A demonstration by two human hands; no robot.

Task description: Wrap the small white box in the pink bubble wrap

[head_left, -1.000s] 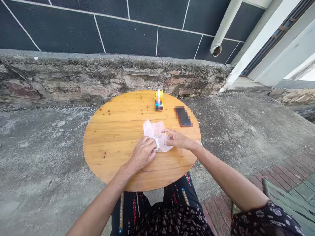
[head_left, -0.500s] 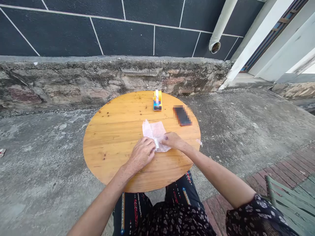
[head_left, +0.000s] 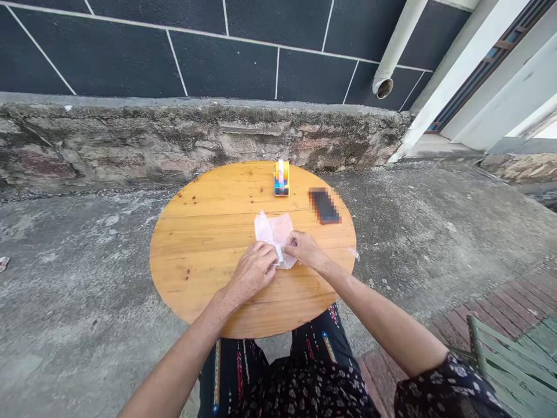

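Note:
A small sheet of translucent pinkish-white bubble wrap [head_left: 281, 224] lies on the round wooden table [head_left: 195, 232]. My left hand [head_left: 256, 267] rests on the left side of the wrap, its fingers curled over the near edge. With thumb and fingers pinched together, my right hand [head_left: 303, 248] grips the right part of the wrap, which is folded inward. Between the hands is a small whitish piece inside the wrap, mostly covered by the film and fingers; its kind cannot be made out.
A yellow and blue tape dispenser [head_left: 282, 179] stands near the table's far edge. Right of it lies a dark, blurred-out, phone-shaped item [head_left: 325, 206]. A strip of clear tape [head_left: 354, 253] hangs from the right edge. Beyond are a stone wall base [head_left: 174, 139] and a green slatted chair [head_left: 500, 360].
My right hand has drawn the right side of the wrap slightly inward, making it narrower. My left hand stays on the wrap. The view has shifted a little.

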